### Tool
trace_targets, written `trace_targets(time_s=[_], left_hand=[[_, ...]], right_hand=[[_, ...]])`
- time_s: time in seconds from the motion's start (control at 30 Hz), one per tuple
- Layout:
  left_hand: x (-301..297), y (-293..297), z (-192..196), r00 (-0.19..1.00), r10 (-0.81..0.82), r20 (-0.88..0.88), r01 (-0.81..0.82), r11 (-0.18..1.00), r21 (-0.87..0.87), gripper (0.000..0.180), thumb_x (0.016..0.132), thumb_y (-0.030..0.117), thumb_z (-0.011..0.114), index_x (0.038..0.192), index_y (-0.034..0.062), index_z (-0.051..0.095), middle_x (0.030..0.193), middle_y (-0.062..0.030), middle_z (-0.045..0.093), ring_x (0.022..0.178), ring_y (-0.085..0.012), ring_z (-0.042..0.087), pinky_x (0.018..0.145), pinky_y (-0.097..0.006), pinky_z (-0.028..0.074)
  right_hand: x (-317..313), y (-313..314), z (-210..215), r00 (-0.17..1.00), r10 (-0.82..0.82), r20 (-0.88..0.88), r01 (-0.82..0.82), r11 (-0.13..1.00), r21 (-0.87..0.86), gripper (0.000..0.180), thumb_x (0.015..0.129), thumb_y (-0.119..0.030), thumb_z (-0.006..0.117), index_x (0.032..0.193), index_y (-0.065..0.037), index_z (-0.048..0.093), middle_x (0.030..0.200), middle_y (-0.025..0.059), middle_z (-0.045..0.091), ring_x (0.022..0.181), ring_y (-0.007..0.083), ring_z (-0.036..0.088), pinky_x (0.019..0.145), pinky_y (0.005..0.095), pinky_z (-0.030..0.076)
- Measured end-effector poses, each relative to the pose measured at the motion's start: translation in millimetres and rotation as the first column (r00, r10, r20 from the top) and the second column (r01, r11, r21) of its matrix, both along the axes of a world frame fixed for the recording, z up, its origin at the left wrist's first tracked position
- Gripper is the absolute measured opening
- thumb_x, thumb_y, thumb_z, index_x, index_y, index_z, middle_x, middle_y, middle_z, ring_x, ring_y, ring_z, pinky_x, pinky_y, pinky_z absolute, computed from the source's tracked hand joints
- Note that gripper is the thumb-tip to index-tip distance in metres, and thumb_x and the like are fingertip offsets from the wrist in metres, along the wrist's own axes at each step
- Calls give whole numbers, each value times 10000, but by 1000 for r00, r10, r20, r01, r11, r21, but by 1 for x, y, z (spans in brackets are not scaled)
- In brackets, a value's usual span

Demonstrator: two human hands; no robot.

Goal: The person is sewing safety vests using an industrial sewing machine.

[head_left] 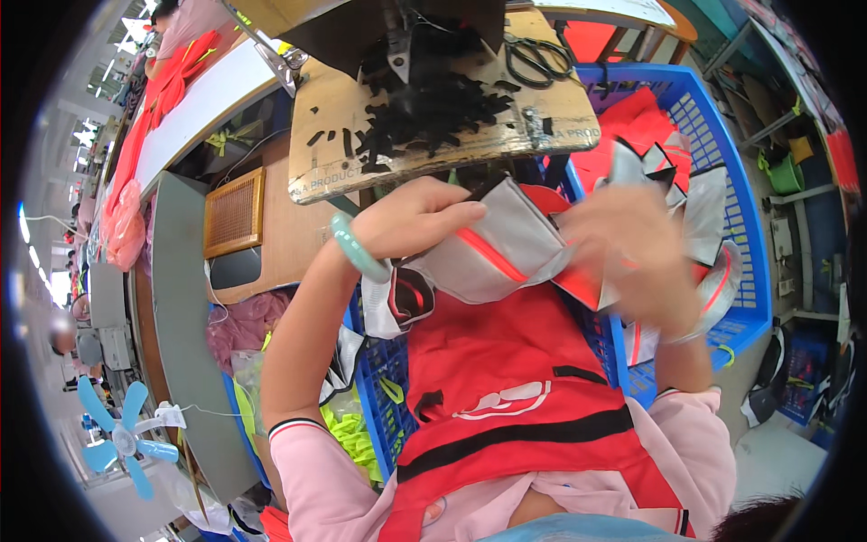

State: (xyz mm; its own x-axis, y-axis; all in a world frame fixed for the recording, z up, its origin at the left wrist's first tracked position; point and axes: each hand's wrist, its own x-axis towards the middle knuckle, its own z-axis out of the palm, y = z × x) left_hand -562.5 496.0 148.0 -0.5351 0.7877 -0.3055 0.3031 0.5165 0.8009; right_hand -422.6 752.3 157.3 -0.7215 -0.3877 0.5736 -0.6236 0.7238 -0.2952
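Note:
My left hand (420,217), with a pale green bangle at the wrist, is closed on a grey fabric piece (515,244) crossed by a bright red strip and edged in black. The thumb lies along its upper side, and the other fingers are partly hidden. The piece hangs over my lap, below the front edge of a wooden work board (433,167). My right hand (637,253) is smeared by motion at the right end of the piece, near a blue basket (713,117). Its fingers do not show clearly.
Black scraps (433,108) lie heaped on the board under a machine, with black scissors (537,61) at its right corner. Red and grey pieces (637,126) fill the blue basket. Yellow-green strips (352,438) lie at my left. A blue fan (125,440) stands further left.

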Motion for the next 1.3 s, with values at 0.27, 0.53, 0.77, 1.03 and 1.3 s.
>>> trace_targets(time_s=[0.27, 0.53, 0.77, 1.03, 1.3], left_hand=[[5, 27, -21, 931, -39, 362, -18, 988, 151, 373, 1014, 339, 501, 987, 16, 686, 861, -8, 666, 809, -92, 563, 803, -264, 458], [61, -19, -133, 949, 215, -231, -125, 927, 353, 478, 851, 233, 691, 1274, 31, 596, 1201, -176, 640, 1112, -304, 604, 942, -348, 457], [94, -10, -125, 690, 640, -339, -426, 737, 524, 373, 765, 6, 644, 1125, 88, 699, 791, -112, 556, 741, -261, 574, 671, -334, 475], [88, -39, -1, 812, 415, -410, -255, 885, 390, 251, 773, 25, 688, 1019, 68, 716, 765, -96, 540, 672, -243, 557, 609, -334, 456], [15, -48, 31, 839, 347, -420, -267, 934, 237, 234, 842, 162, 690, 969, -35, 696, 855, -170, 670, 809, -314, 642, 726, -371, 493]], right_hand=[[-21, -107, -67, 995, 15, -98, 39, 852, 522, 264, 775, -186, 563, 931, -15, 688, 1005, 141, 641, 1009, 275, 581, 983, 430, 393], [-22, -65, -109, 969, -117, 218, 67, 973, 222, 116, 817, -156, 624, 903, -78, 628, 780, 77, 630, 779, 257, 623, 776, 399, 408], [-26, -64, -87, 945, -2, 327, 53, 988, -147, 160, 807, -169, 654, 939, -79, 646, 734, 109, 654, 707, 290, 658, 652, 396, 475], [-41, -47, 5, 882, 222, 415, -208, 975, -78, 240, 745, -180, 744, 925, -73, 628, 835, 80, 649, 722, 289, 617, 670, 362, 453], [-95, -63, 2, 934, 124, 336, -56, 977, -205, 232, 822, -208, 670, 954, -23, 625, 864, 153, 642, 807, 331, 611, 737, 386, 460]])
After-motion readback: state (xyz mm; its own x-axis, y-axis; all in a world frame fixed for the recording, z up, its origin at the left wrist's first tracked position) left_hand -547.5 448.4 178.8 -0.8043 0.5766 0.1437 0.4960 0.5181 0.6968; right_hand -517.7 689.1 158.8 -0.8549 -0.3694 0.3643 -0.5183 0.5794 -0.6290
